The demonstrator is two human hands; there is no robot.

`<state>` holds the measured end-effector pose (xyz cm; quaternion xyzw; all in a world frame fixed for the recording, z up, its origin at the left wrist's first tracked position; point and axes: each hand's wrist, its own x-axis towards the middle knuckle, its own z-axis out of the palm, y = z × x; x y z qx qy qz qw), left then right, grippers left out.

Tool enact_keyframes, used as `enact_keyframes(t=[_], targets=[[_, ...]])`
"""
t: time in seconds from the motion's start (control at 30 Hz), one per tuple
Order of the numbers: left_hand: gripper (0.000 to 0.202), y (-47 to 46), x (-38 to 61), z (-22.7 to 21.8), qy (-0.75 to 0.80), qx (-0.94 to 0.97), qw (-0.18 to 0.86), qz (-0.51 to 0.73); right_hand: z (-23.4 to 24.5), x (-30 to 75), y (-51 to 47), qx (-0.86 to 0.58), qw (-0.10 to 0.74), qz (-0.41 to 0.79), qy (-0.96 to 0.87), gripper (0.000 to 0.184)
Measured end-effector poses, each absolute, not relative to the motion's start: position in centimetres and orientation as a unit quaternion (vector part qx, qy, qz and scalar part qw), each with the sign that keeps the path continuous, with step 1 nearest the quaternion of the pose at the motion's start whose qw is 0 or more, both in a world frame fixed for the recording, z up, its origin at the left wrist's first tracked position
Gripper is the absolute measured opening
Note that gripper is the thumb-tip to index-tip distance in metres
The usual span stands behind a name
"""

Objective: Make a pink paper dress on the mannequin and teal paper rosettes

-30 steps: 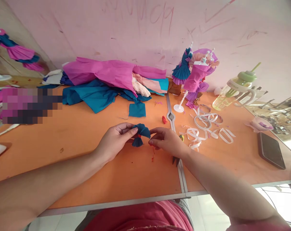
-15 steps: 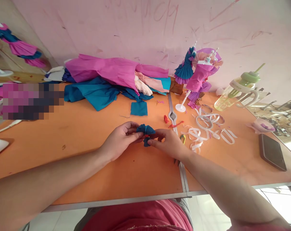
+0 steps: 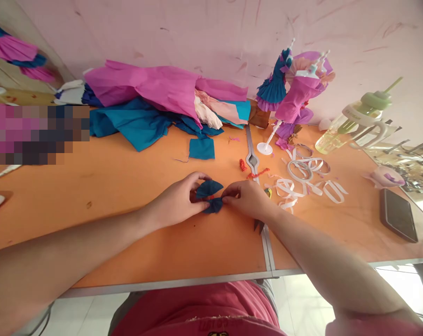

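Observation:
Between my hands is a small dark teal fabric bow (image 3: 209,188) with two fanned-out halves and a bit of red at its middle. My left hand (image 3: 183,198) holds it from the left, thumb on the lower half and fingers behind the upper one. On the other side my right hand (image 3: 244,198) pinches the right edge of the lower half between thumb and fingertips. A flat teal fabric square (image 3: 202,149) lies just beyond the hands. Small scissors (image 3: 258,226) lie partly hidden under my right wrist.
Magenta fabric (image 3: 155,88) and teal fabric (image 3: 134,123) are heaped along the wall. Dressed mini mannequins (image 3: 297,100) stand at the back right. White ribbon loops (image 3: 300,171), a drink bottle (image 3: 355,121) and a phone (image 3: 398,214) occupy the right side of the orange table (image 3: 127,261).
The bow's lower half is now spread wider. My right fingers have shifted from the upper part to the lower half's right edge. The camera view has tilted slightly.

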<state>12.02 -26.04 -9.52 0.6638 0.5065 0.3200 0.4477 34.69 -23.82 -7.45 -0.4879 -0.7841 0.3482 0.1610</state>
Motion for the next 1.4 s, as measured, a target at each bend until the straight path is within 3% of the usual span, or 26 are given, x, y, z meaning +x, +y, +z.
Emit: enact_keyframes(t=[0.1, 0.17, 0.3, 0.43, 0.6, 0.7, 0.93, 1.2, 1.4], targets=[[0.049, -26.4, 11.9, -8.8, 0.522, 0.751, 0.190, 0.357, -7.7, 34.3, -24.3, -0.498, 0.140, 0.308, -0.799, 0.013], [0.032, -26.5, 11.9, -8.4, 0.497, 0.797, 0.093, 0.330, -7.8, 34.0, -24.6, -0.507, 0.131, 0.281, -0.804, 0.013], [0.025, -26.2, 12.2, -8.9, 0.489, 0.839, 0.114, 0.211, -7.6, 33.7, -25.2, -0.511, 0.098, 0.226, -0.823, 0.013], [0.022, -26.0, 12.5, -9.6, 0.499, 0.837, 0.117, 0.190, -7.3, 33.7, -25.4, -0.497, 0.077, 0.135, -0.854, 0.017], [0.017, -26.4, 12.7, -8.7, 0.517, 0.835, 0.094, 0.162, -7.3, 33.8, -25.6, -0.392, 0.176, 0.042, -0.902, 0.032], [0.017, -26.6, 12.7, -8.1, 0.516, 0.838, 0.089, 0.152, -7.4, 33.7, -25.5, -0.325, 0.206, 0.043, -0.922, 0.031], [0.013, -26.0, 12.1, -9.0, 0.485, 0.853, 0.110, 0.162, -7.8, 33.7, -24.8, -0.363, 0.121, 0.088, -0.920, 0.021], [0.011, -25.9, 11.8, -8.4, 0.476, 0.861, 0.124, 0.133, -7.5, 33.5, -25.6, -0.374, 0.098, 0.077, -0.919, 0.029], [0.010, -26.0, 11.9, -7.7, 0.461, 0.870, 0.119, 0.126, -8.1, 33.7, -25.4, -0.351, 0.098, 0.103, -0.925, 0.020]])
